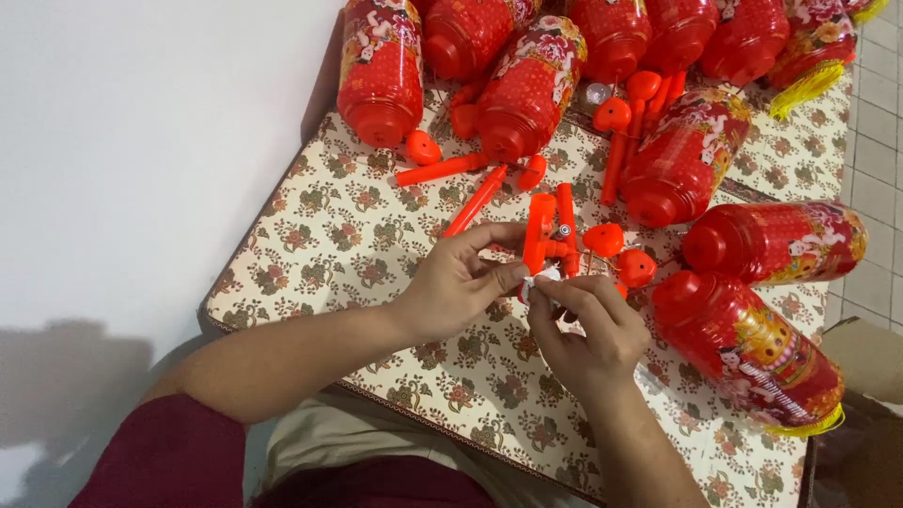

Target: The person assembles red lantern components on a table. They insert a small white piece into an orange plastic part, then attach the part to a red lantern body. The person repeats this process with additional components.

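My left hand (456,282) pinches the lower end of an orange plastic handle stick (539,230) that stands tilted above the flowered tablecloth (348,235). My right hand (588,329) meets it from below, fingertips closed on a small white piece (544,276) at the stick's base. Both hands touch at the fingertips. A second orange stick (566,221) lies right behind the held one, with orange heart-shaped caps (604,239) beside it.
Several red printed plastic lanterns (748,343) lie around the far and right side of the table. More orange sticks (442,169) and caps (422,148) are scattered among them. A white wall (141,141) is at the left, and a tiled floor (879,113) is at the right.
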